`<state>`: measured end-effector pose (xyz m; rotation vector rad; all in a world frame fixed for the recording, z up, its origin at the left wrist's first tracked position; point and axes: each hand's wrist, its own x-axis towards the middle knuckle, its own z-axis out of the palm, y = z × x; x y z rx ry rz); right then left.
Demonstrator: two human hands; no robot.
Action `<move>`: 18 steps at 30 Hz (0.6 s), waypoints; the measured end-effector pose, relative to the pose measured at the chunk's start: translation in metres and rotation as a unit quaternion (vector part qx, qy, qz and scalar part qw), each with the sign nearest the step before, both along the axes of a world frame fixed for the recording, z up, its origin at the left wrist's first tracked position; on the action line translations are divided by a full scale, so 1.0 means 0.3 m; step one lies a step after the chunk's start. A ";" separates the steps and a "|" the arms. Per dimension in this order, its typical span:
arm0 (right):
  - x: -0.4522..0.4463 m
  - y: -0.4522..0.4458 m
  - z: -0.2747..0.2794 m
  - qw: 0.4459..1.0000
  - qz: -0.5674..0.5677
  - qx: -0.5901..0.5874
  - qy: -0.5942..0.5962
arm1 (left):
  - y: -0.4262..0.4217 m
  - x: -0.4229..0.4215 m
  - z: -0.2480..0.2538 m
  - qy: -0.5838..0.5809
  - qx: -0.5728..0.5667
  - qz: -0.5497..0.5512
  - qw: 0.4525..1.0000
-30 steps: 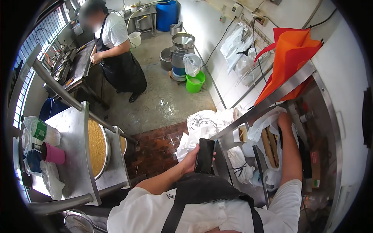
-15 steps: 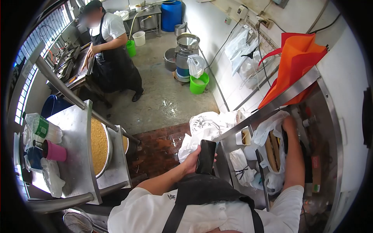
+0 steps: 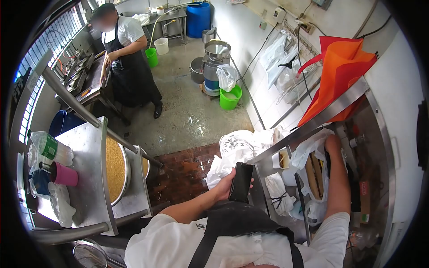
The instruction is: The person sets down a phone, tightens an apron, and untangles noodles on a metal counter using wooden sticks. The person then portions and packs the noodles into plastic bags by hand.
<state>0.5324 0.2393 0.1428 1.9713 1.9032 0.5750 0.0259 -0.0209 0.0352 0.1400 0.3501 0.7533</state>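
Note:
My left hand is wrapped round a black phone, its dark screen facing up, in front of my apron. On the right, my right hand reaches to the far side of a whitish plastic bag in the metal shelf unit. Its fingers are hidden, so what they hold, if anything, does not show. Brown cardboard pieces stand in the bag, just left of my right forearm. A white tied bundle and a small white container lie further left on the shelf.
An orange and red bag hangs over the shelf's metal frame. White sacks lie ahead on the floor. At left, a steel rack bears a pink cup beside a yellowish-filled pot. A person stands at a counter.
The view has shifted slightly. My left hand with the phone has moved a little to the right. The other person leans and reaches over the counter. My right hand stays at the bag.

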 end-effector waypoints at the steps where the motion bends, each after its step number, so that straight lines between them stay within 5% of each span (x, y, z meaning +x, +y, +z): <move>1: 0.030 0.016 -0.022 1.000 0.014 -0.007 -0.010 | -0.003 0.001 0.004 -0.005 -0.006 0.005 1.000; 18: -0.068 -0.020 0.045 0.998 0.021 0.024 0.062 | -0.009 -0.005 0.013 0.013 -0.013 0.004 1.000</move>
